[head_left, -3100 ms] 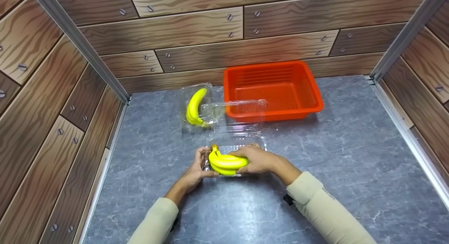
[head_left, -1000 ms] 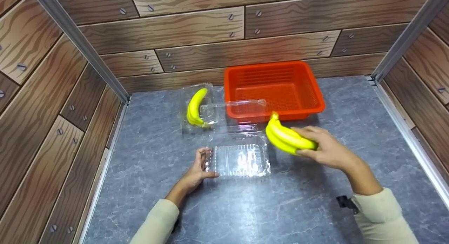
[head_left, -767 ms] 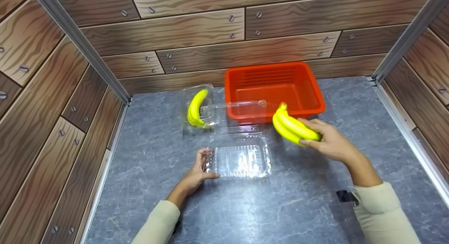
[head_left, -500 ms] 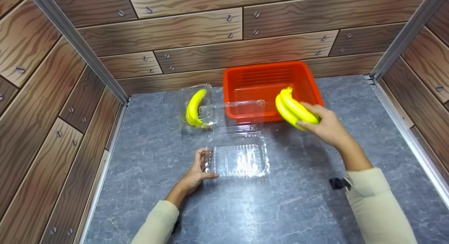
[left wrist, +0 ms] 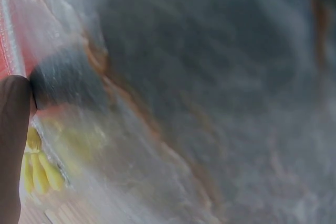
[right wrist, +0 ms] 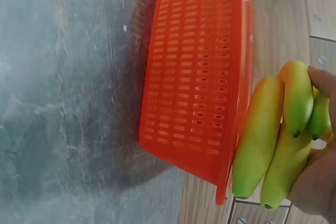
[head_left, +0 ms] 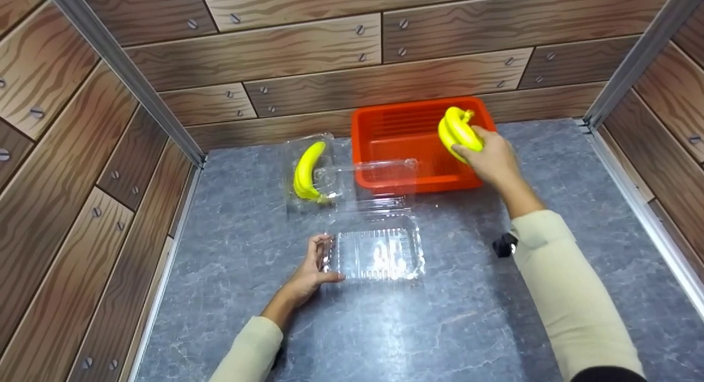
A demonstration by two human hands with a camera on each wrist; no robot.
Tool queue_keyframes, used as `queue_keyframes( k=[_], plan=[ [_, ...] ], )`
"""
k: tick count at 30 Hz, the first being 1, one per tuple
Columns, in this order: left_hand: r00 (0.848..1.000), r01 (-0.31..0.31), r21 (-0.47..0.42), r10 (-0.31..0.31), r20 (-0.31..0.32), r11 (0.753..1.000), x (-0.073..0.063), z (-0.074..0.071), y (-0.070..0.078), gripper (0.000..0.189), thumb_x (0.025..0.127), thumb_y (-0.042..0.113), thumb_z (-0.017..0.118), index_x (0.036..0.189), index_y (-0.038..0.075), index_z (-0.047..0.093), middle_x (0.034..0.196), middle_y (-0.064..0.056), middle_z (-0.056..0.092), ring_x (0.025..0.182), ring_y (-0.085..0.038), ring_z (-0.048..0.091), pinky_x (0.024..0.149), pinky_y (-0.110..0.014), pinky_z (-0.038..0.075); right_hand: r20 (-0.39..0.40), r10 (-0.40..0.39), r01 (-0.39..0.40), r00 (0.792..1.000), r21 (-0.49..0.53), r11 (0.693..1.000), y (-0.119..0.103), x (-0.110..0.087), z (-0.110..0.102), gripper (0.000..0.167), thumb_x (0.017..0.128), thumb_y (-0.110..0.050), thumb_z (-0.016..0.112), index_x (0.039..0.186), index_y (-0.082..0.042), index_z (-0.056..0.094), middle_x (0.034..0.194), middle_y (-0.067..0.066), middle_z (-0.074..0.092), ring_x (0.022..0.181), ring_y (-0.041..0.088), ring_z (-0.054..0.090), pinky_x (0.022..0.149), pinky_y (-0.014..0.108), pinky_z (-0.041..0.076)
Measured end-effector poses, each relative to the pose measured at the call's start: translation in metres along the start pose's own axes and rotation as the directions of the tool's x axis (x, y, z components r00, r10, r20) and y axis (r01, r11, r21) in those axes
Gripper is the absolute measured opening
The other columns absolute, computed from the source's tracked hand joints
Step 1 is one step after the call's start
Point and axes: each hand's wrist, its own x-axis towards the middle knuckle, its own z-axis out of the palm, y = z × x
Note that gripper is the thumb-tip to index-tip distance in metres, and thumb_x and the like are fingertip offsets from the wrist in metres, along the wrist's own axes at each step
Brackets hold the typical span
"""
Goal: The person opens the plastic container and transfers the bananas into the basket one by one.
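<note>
My right hand (head_left: 492,158) grips a bunch of bananas (head_left: 457,132) over the right part of the red plastic basket (head_left: 360,145). In the right wrist view the banana bunch (right wrist: 262,135) hangs beside the basket's rim (right wrist: 242,77). My left hand (head_left: 308,269) holds the left edge of a clear plastic clamshell box (head_left: 379,255), thumb at its front corner and fingers at its side. The box's lid (head_left: 379,178) stands open toward the back. A finger (left wrist: 13,129) shows at the left of the blurred left wrist view.
Behind the left hand, a second clear box (head_left: 291,200) holds another banana bunch (head_left: 308,170), partly seen through the open lid. Wood-patterned walls (head_left: 308,46) enclose the grey marbled table (head_left: 236,217) at the back and sides. Metal rails (head_left: 643,217) run along the side edges.
My right hand has lifted the bananas out of the clear box and carried them right and back, over the red basket. My left hand has stayed at the box.
</note>
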Motion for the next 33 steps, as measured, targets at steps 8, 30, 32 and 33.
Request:
queue_keyframes(
  k=[8, 30, 32, 33],
  plan=[
    [1.0, 0.0, -0.017, 0.0, -0.002, 1.0, -0.001, 0.002, -0.004, 0.094, 0.076, -0.011, 0.079, 0.147, 0.005, 0.02, 0.177, -0.023, 0.021, 0.167, -0.042, 0.014, 0.137, -0.058, 0.014, 0.11, 0.04, -0.03, 0.993, -0.095, 0.995, -0.003, 0.029, 0.014, 0.08, 0.098, -0.049, 0.072, 0.161, -0.007, 0.046, 0.153, 0.025, 0.059, 0.13, 0.044, 0.058, 0.112, 0.064, 0.045],
    [1.0, 0.0, -0.006, 0.0, 0.004, 1.0, -0.002, 0.001, -0.003, 0.095, 0.076, -0.011, 0.079, 0.149, 0.004, 0.02, 0.178, -0.025, 0.015, 0.169, -0.042, 0.007, 0.138, -0.059, 0.006, 0.373, 0.056, 0.042, 0.926, -0.25, 0.967, 0.01, 0.043, 0.048, 0.075, 0.094, -0.024, 0.075, 0.16, -0.007, 0.045, 0.16, 0.028, 0.051, 0.117, 0.043, 0.053, 0.107, 0.056, 0.045],
    [1.0, 0.002, 0.001, -0.002, 0.003, 1.0, -0.001, 0.001, -0.002, 0.095, 0.077, -0.011, 0.079, 0.15, 0.004, 0.02, 0.178, -0.024, 0.015, 0.169, -0.041, 0.005, 0.138, -0.057, 0.004, 0.384, 0.075, 0.023, 0.92, -0.244, 0.969, 0.009, 0.043, 0.047, 0.077, 0.095, -0.026, 0.077, 0.161, -0.008, 0.043, 0.159, 0.028, 0.052, 0.114, 0.041, 0.051, 0.104, 0.053, 0.044],
    [1.0, 0.002, 0.005, -0.002, 0.005, 1.0, -0.001, 0.0, -0.002, 0.095, 0.077, -0.01, 0.079, 0.15, 0.004, 0.02, 0.179, -0.024, 0.015, 0.169, -0.041, 0.005, 0.138, -0.057, 0.003, 0.387, 0.081, 0.017, 0.918, -0.244, 0.97, 0.009, 0.044, 0.047, 0.078, 0.095, -0.028, 0.077, 0.161, -0.008, 0.042, 0.159, 0.028, 0.051, 0.113, 0.04, 0.05, 0.103, 0.052, 0.043]
  ],
)
